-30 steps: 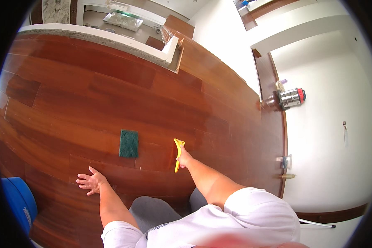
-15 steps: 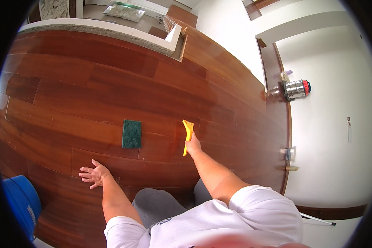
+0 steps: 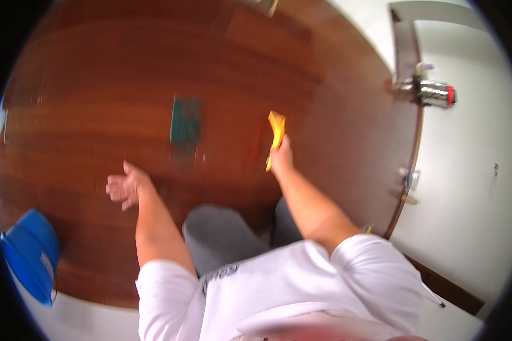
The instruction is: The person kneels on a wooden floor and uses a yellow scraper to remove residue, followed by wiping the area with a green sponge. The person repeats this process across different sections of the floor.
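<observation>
My right hand point(image 3: 281, 156) is closed around the handle of a yellow scraper point(image 3: 277, 126), whose flared end points away from me. To its left, a green scouring pad point(image 3: 185, 120) lies flat on the wooden floor point(image 3: 125, 113), out of reach of both hands' fingers. Nearer to me on the left, my left hand point(image 3: 128, 186) has its fingers spread and holds nothing. Blur hides whether that palm touches the boards.
A blue bucket point(image 3: 31, 256) stands at the near left. Along the white wall on the right are a steel canister vacuum with a red top point(image 3: 436, 94) and a few small items point(image 3: 409, 181). My grey-clad knees point(image 3: 219, 233) are close in front of me.
The view has tilted toward me, so the pad and floor sit higher and the low ledge at the back is mostly gone. The scraper stays in my right hand.
</observation>
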A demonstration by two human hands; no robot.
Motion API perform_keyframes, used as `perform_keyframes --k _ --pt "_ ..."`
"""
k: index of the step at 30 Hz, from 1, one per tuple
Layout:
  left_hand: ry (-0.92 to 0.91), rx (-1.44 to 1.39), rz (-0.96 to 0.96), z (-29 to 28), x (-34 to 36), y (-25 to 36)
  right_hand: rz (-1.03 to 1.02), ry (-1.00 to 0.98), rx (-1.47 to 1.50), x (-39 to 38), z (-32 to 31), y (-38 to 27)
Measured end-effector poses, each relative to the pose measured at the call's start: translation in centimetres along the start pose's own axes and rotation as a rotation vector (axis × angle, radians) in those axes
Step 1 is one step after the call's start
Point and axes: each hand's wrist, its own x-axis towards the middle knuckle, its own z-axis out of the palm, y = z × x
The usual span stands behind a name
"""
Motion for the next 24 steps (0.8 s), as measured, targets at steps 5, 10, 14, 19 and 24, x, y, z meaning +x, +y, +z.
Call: perform_keyframes --k 5,10,14,19,24 --pt "0.141 -0.072 0.081 0.2 -0.2 -0.5 0.053 -0.056 -0.362 0.9 0.3 2.4" --pt "0.119 -0.083 0.057 -0.8 -1.0 0.1 0.051 -0.178 -0.466 -0.7 0.4 3.5" --pt "0.129 -0.082 0.051 -0.8 -1.0 0.1 -0.067 -0.150 -0.440 -0.4 0.3 1.9" --pt "0.135 -0.072 0.053 -0.5 -0.9 0.0 0.057 -0.133 -0.182 7.0 0.3 -3.0" --pt "0.129 -0.067 0.046 -0.8 -1.0 0.2 0.125 -0.219 -0.236 4.3 -0.6 -1.3"
